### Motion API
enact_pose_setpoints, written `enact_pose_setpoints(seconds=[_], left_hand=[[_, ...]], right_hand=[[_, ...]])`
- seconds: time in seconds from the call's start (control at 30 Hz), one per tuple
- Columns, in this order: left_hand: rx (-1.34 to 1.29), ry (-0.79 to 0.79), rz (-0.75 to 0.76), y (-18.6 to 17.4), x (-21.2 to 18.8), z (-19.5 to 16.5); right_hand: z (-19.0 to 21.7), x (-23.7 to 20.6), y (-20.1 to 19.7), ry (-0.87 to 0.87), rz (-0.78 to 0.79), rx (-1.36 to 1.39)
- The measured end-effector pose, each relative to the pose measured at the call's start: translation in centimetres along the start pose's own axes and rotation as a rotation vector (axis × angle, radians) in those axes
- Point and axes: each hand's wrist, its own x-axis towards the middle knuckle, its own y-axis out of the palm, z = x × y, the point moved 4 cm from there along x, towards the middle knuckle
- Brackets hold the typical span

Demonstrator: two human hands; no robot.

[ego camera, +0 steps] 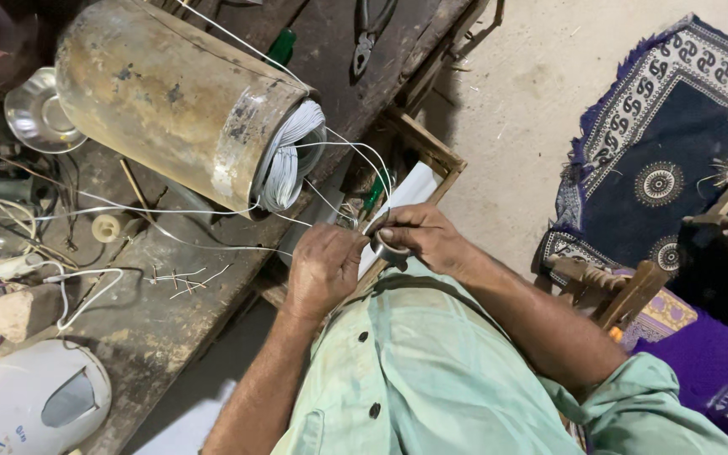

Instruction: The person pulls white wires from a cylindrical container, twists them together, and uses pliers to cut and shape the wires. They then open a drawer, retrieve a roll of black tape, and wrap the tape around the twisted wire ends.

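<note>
My left hand (323,268) and my right hand (423,238) meet in front of my chest, over the edge of a dark wooden workbench (162,320). Between the fingers of both is a small round metal ring-shaped part (388,251), which my right hand grips while my left hand pinches thin white wire (355,160) at it. That wire runs up to a coil (290,160) sitting in the mouth of a large rusty metal can (170,97) lying on its side. I wear a pale green shirt.
Pliers (370,34) and a green-handled screwdriver (281,46) lie on the bench. A metal bowl (37,109), loose wire offcuts (183,278), a white plastic appliance (31,400) and a stone (18,312) sit at left. An open wooden drawer (431,160), a patterned rug (667,143) and a wooden stool (608,291) are at right.
</note>
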Motion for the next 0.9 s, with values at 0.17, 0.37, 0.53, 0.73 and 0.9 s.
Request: enact_pose_setpoints(seconds=[0.17,0.37,0.53,0.73,0.9], left_hand=[[0.138,0.067,-0.002,0.2,-0.4,0.0],[0.313,0.110,0.011,-0.4,-0.6,-1.5],[0.443,0.122,0.039,0.0,-0.6,-1.4],[0.391,0.009,0.110,1.0,-0.5,-0.6],[0.246,0.020,-0.001,0.5,-0.3,-1.6]], right_hand=[[-1.4,-0.7,0.8,0.213,-0.174,0.279],[0.6,-2.0,1.0,0.073,0.160,0.349],[-0.5,-1.4,0.3,0.046,0.196,0.223],[-1.5,1.7,1.3,-0.185,-0.201,-0.178],[0.2,3.9,2.2,-0.337,-0.168,-0.356]])
